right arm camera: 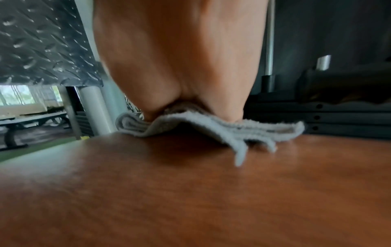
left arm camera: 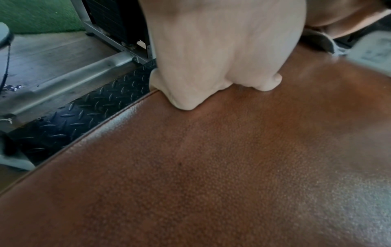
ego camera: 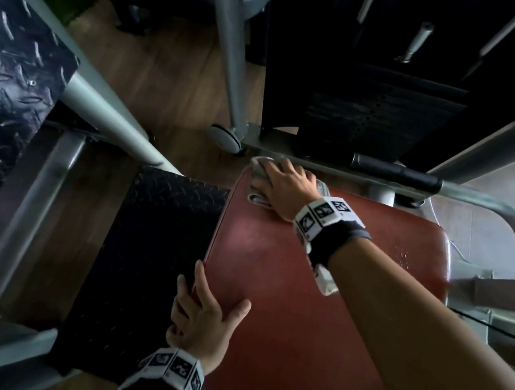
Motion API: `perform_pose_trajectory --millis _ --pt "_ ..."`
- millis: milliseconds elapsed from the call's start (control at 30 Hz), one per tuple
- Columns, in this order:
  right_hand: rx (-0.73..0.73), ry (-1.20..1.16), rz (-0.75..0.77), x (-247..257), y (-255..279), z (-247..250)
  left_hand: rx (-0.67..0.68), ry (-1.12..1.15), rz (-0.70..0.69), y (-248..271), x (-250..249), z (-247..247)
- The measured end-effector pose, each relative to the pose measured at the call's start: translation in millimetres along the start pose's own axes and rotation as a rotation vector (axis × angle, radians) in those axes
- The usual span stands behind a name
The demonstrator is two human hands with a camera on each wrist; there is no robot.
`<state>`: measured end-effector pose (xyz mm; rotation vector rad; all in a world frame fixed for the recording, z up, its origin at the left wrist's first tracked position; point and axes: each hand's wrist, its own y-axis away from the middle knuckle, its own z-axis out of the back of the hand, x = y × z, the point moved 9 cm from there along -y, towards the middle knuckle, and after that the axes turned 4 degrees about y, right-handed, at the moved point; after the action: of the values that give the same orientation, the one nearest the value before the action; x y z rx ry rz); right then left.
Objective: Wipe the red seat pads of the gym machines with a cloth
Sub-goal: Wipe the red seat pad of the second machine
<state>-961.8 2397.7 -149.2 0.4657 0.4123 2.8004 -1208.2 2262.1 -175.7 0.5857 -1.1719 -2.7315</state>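
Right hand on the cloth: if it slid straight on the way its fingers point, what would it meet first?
Probably the pad's far edge: the right hand presses the cloth near the far-left corner of the red seat pad; beyond lies the grey base frame.

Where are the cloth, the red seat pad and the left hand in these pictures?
cloth [right arm camera: 211, 127]: right wrist view, on the folded grey fabric under the palm.
red seat pad [ego camera: 314, 320]: head view, on the bare middle of the pad.
left hand [ego camera: 202, 318]: head view, on the back of the hand at the pad's edge.

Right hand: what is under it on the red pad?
A folded grey cloth lies under the right hand, flat on the red pad. The pad surface beneath the cloth is covered.
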Motion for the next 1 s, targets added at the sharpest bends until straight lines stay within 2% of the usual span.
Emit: perform_pose_trajectory --millis 167,233,400,500,633,800,1000 --pt "0.110 -0.100 -0.093 -46 12 4 -0.007 -0.015 0.009 1 -1 1" --pt "0.128 -0.109 -0.078 -38 5 8 -0.053 -0.031 0.011 4 -2 4" --pt "0.149 -0.198 0.084 15 -2 11 -0.095 -0.030 0.003 7 -6 4" --pt "0.123 -0.249 0.094 -3 4 17 -0.073 -0.024 0.017 6 -3 3" --pt "0.141 -0.212 -0.043 -41 10 14 -0.085 -0.015 0.001 6 -4 4" --pt "0.116 -0.166 -0.004 -36 28 21 -0.065 0.025 0.012 4 -2 2" --pt "0.101 -0.154 -0.148 -135 70 27 -0.051 0.048 0.003 6 -4 2"
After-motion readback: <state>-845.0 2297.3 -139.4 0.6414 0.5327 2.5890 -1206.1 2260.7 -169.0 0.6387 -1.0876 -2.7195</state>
